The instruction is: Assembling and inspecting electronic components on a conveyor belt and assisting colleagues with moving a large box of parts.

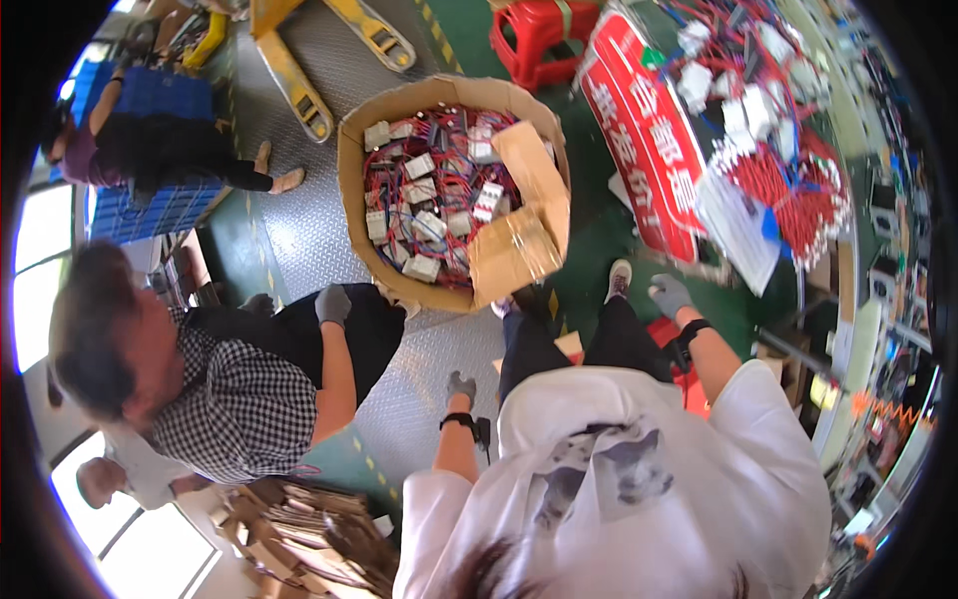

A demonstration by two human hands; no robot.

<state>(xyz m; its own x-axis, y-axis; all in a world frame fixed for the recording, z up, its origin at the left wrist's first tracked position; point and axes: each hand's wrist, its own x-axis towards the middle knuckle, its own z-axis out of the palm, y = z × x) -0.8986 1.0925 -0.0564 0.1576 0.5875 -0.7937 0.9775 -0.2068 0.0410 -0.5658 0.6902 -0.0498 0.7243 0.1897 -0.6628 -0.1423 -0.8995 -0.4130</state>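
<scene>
In front of my feet stands a large open cardboard box (354, 215). It is filled with white plastic-cased parts (429, 226) tangled in red, blue and dark wires. A bent cardboard flap (515, 256) lies over its near right side. My left hand (461, 385), in a grey glove, hangs low by my side, its small visible fingers slightly apart and holding nothing I can see. At my right, my grey-gloved right hand (671, 296) is raised a little with its fingers curled in, and nothing shows in it. Neither hand touches the box.
At left stands a gloved co-worker in a checked shirt (244, 399); another person (150, 150) is by blue crates (150, 215). A yellow pallet jack (299, 95) and red stool (534, 45) lie beyond the box. Wired parts (743, 110) and a red sign (644, 135) are right; flattened cardboard (309, 539) lies near left.
</scene>
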